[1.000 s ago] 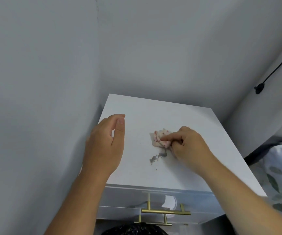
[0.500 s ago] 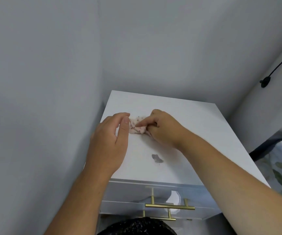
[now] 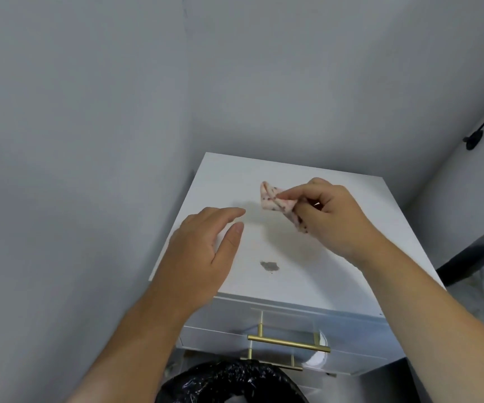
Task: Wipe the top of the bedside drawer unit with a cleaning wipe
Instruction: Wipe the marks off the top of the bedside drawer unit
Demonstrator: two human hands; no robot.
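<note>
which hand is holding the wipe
The right hand: it pinches the crumpled, speckled pink wipe over the drawer unit's top. The left hand is open and holds nothing.

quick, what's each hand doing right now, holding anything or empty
Left hand: open, holding nothing, over the left part of the drawer unit top.
Right hand: closed, pinching the dirty wipe lifted off the top.

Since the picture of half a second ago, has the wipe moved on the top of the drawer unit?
Yes. The wipe, pinched in the right hand, went rightward, away from the left hand and the left wall, judged against the grey dirt clump, which stays near the front edge.
</note>
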